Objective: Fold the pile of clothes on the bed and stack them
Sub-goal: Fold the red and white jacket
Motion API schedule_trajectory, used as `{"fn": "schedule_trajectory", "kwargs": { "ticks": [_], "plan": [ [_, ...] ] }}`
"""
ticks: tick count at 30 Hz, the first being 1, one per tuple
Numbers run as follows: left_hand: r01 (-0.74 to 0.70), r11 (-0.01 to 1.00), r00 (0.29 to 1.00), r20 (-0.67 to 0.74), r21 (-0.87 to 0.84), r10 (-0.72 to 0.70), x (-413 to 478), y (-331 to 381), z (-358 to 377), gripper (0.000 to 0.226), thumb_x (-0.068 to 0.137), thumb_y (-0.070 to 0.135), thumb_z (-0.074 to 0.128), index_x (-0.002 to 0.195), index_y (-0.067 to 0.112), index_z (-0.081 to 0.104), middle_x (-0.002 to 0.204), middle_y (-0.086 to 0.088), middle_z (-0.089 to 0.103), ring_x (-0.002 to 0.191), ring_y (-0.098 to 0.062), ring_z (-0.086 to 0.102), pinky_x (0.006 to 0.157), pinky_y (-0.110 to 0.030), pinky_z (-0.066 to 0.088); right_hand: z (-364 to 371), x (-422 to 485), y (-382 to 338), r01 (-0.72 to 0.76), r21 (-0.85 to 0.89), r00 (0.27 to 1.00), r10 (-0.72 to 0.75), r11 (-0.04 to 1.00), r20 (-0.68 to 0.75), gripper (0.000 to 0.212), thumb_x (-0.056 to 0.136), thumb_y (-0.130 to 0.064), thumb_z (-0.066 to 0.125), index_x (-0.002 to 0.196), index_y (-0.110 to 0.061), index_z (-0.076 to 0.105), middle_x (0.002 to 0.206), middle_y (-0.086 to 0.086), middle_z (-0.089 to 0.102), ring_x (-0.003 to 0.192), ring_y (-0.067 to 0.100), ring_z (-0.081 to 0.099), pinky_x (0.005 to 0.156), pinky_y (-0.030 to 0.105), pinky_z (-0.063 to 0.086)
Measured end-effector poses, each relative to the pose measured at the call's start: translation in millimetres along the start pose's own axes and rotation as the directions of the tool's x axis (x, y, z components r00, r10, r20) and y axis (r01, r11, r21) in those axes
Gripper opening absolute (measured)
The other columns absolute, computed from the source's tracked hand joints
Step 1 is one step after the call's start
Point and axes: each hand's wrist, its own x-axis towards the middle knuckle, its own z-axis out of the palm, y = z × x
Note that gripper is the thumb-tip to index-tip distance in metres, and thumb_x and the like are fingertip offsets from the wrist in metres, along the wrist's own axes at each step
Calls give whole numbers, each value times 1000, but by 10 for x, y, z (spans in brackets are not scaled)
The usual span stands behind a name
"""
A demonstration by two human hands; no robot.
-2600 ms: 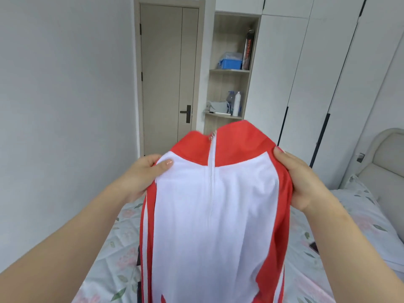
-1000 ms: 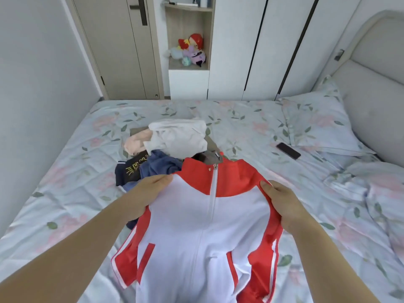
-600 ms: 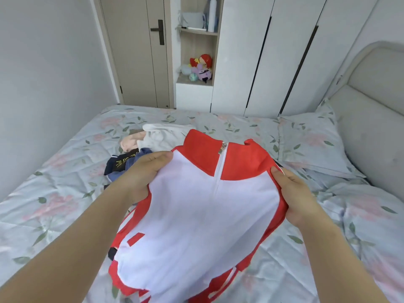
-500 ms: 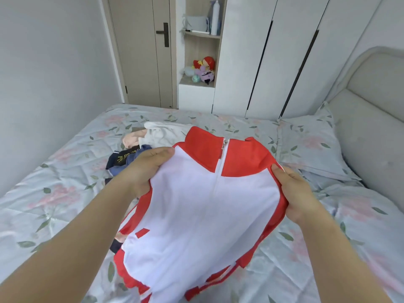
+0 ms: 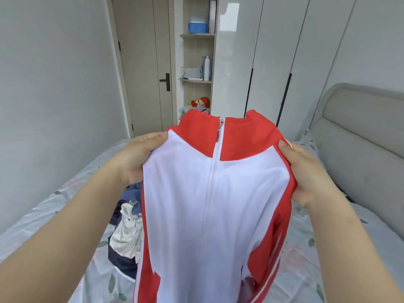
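Head view is showing both grips closed on one garment. The left hand (image 5: 135, 158) is pinching one shoulder of a red and white jacket (image 5: 207, 204), with the thumb lying on the front and the fingers going out of sight behind the cloth. The right hand (image 5: 306, 173) is clamping the other shoulder the same way at the red side panel.

Between them the jacket is hanging in the air above the bed (image 5: 43, 226), front facing the person and zipped up to the collar, the zipper pull (image 5: 220, 132) dangling just under it. White is covering the chest. Red is running over the collar, the upper chest, the sides and the lower pocket areas. The hem is dropping out of the picture.

The step in hand appears to be holding the jacket up to straighten it ahead of folding. The next move is likely calling for laying it flat on a bare stretch of bed, shoulders level so the front is not creasing. Behind the jacket, to the left, the pile of clothes (image 5: 126, 228) is lying unfolded on the bed.
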Motion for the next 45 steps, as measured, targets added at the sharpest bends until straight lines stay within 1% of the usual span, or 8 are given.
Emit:
{"fn": "schedule_trajectory", "kwargs": {
  "ticks": [12, 21, 26, 28, 30, 33, 39, 45],
  "plan": [
    [104, 994, 994, 14, 38, -105, 267, -357, 149, 20, 95, 19, 51, 104, 11, 67, 98, -5, 72, 83, -14, 69, 67, -22, 57, -318, 172, 168, -66, -191, 995, 51, 979, -81, 18, 96, -23, 51, 92, -18, 68, 90, 1, 73, 75, 12, 68, 71, 25, 54],
    [237, 955, 968, -125, 177, -217, 1657, -1322, 331, 14, 91, 10, 59, 102, 8, 68, 91, -6, 72, 81, -18, 67, 75, -27, 56, -993, 1560, 1171, -180, -431, 962, 67, 884, -266, 28, 95, -17, 54, 71, -9, 66, 60, -1, 64, 62, 16, 57, 65, 26, 46],
    [100, 941, 975, -221, 323, -27, 3072, -1825, 671, 15, 96, 14, 53, 99, 19, 67, 89, 4, 63, 86, -15, 55, 76, -23, 49, -1249, 2932, 1588, -142, -530, 925, -79, 836, -373, 34, 96, -16, 49, 63, -14, 52, 63, 3, 47, 57, 10, 44, 63, 26, 36],
    [83, 852, 986, -164, 517, 3, 3629, -2163, 729, 33, 98, 14, 46, 131, 15, 51, 116, 5, 54, 105, -14, 49, 87, -21, 42, -1303, 3433, 1817, -149, -576, 906, -123, 804, -405, 21, 97, -17, 45, 92, -10, 64, 85, 9, 61, 82, 20, 58, 77, 31, 42],
    [119, 561, 991, -129, 819, -22, 4013, -2624, 652, 56, 97, 20, 47, 146, 7, 24, 144, -3, 33, 132, -21, 33, 107, -32, 28, -1403, 3819, 2154, -215, -617, 915, -65, 757, -399, 45, 92, -29, 45, 135, -14, 46, 125, 12, 56, 116, 28, 53, 97, 40, 40],
    [102, 210, 993, -85, 972, -85, 4106, -3326, 435, 69, 95, 33, 48, 149, 6, 14, 156, -9, 17, 143, -26, 15, 113, -46, 21, -1605, 3954, 2764, -366, -788, 912, 24, 495, -409, 63, 94, -32, 46, 150, -21, 20, 148, 15, 31, 132, 35, 36, 103, 48, 32],
    [97, 77, 908, -57, 992, -414, 3640, -4250, 17, 64, 98, 39, 37, 151, 14, 11, 158, 0, 9, 145, -19, 11, 115, -42, 21, -1670, 3506, 3857, -439, -862, 851, 426, 254, -308, 60, 100, -35, 37, 152, -30, 7, 159, 7, 7, 144, 29, 15, 113, 44, 21],
    [211, 109, 890, -145, 971, -432, 3331, -4878, -378, 60, 96, 24, 49, 148, 12, 22, 150, -6, 29, 135, -29, 33, 107, -42, 31, -1528, 3129, 4658, -508, -839, 693, 672, 198, -261, 62, 98, -34, 38, 150, -37, 5, 160, 3, 3, 143, 29, 18, 113, 49, 24]
  ]
}}
